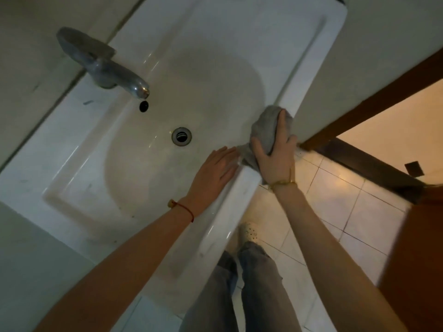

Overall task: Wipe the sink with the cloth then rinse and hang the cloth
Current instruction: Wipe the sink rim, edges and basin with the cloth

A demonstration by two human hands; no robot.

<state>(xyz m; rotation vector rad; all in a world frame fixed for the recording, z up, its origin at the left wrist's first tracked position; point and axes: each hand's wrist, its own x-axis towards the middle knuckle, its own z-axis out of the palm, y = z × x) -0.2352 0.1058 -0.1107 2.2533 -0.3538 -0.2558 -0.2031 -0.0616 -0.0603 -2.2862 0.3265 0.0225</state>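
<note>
Right now the wiping step is in hand, at the front rim of the white sink (pixel 72 161). The right hand (pixel 275 159) lies over a bunched grey cloth (pixel 263 130), its fingers spread and curled down around the wad, so this grip is closed on the cloth and pressing it onto the rim near the sink's corner. One end of the cloth trails under the palm toward the wrist. The left hand (pixel 215 168) rests flat on the same rim just beside the cloth, fingers straight and together; that grip is open and holds nothing, and it seems to be steadying the body.

To do this well, I would judge that the cloth should be kept flat under the palm rather than balled, so more fabric meets the glaze, and drawn along the rim in long overlapping passes before going down into the basin toward the drain (pixel 181 136). The ledge around the tap (pixel 103 65) shows dark marks and will likely need firmer rubbing. The cloth sits close to the outer edge above the tiled floor (pixel 335 200), so strokes are better pulled inward, lest grime or the cloth itself drop over. No water can be seen running from the tap; rinsing and hanging are not yet done.
</note>
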